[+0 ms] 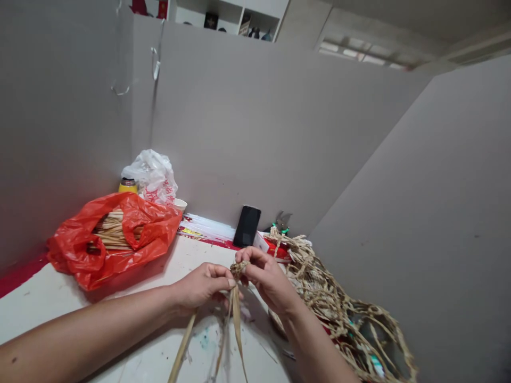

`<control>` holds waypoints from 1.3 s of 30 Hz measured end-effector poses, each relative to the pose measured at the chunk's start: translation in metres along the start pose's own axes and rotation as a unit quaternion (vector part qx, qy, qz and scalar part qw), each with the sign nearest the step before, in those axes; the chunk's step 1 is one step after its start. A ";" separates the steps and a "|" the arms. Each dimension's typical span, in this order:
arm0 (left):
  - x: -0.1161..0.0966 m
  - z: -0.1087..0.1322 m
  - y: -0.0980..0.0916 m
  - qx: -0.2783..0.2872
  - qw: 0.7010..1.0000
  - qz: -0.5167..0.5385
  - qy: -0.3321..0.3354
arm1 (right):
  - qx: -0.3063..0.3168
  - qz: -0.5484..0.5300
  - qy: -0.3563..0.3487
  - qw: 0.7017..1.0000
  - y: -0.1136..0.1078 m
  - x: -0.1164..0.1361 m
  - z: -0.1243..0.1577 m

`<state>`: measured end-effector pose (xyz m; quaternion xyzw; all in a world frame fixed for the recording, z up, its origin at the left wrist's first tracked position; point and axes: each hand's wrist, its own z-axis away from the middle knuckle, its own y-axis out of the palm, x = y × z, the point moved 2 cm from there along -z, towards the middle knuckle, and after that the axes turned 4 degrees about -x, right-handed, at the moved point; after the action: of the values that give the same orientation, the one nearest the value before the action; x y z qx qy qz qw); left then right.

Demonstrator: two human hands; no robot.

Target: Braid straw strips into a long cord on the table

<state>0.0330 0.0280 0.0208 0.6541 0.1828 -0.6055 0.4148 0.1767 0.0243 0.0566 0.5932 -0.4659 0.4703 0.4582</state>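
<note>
Between my two hands, above the white tabletop, is a small brown woven straw piece (237, 270). My left hand (202, 287) is closed on its lower left side, thumb and fingers pinching. From the other side my right hand (265, 274) pinches the top and right of it. Flat dry straw strips (237, 319) hang down from the piece toward me. A thicker pale straw stalk (183, 343) slants down from under my left hand; whether it joins the piece is hidden.
An orange plastic bag (120, 239) of cut straw stands at left, by a white plastic bag (151, 173) and a yellow-bodied jar (128, 185). A black phone (247, 226) leans at the back near pruning shears (282, 222). Braided straw rope (319, 287) is heaped at right.
</note>
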 end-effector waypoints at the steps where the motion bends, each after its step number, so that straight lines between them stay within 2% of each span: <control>1: -0.001 0.001 0.001 -0.003 1.000 0.002 0.009 | 0.003 -0.021 0.002 1.000 0.001 0.001 0.001; 4: -0.008 0.001 -0.001 -0.043 0.993 -0.057 0.097 | 0.005 -0.055 0.010 0.998 0.002 0.003 0.001; 7: -0.018 0.002 -0.008 -0.119 0.949 -0.196 0.217 | -0.005 -0.066 0.032 0.997 0.002 0.000 0.001; 9: -0.023 0.005 -0.010 -0.146 0.919 -0.258 0.259 | -0.017 -0.093 0.056 0.994 0.003 -0.003 0.000; 14: -0.026 0.013 -0.005 -0.148 0.866 -0.334 0.340 | -0.039 -0.229 0.143 0.962 0.006 -0.011 -0.001; 18: -0.023 0.016 -0.006 -0.129 0.784 -0.407 0.450 | -0.015 -0.332 0.229 0.915 0.011 -0.015 -0.002; 20: -0.020 0.014 -0.011 -0.110 0.747 -0.445 0.483 | -0.018 -0.355 0.255 0.899 0.013 -0.016 -0.002; 23: -0.017 0.009 -0.021 -0.106 0.716 -0.488 0.488 | -0.047 -0.361 0.243 0.899 0.013 -0.015 -0.003; 29: -0.012 0.003 -0.034 -0.145 0.684 -0.550 0.457 | -0.052 -0.354 0.196 0.913 0.018 -0.018 -0.003; 35: -0.009 0.001 -0.034 -0.145 0.646 -0.596 0.454 | -0.098 -0.241 0.131 0.956 0.021 -0.029 -0.002; 39: -0.007 0.000 -0.031 -0.139 0.615 -0.637 0.443 | -0.116 -0.181 0.109 0.970 0.022 -0.035 -0.002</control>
<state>0.0086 0.0484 0.0173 0.4969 0.7969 -0.3215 -0.1206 0.1506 0.0276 0.0251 0.5558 -0.3491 0.3841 0.6494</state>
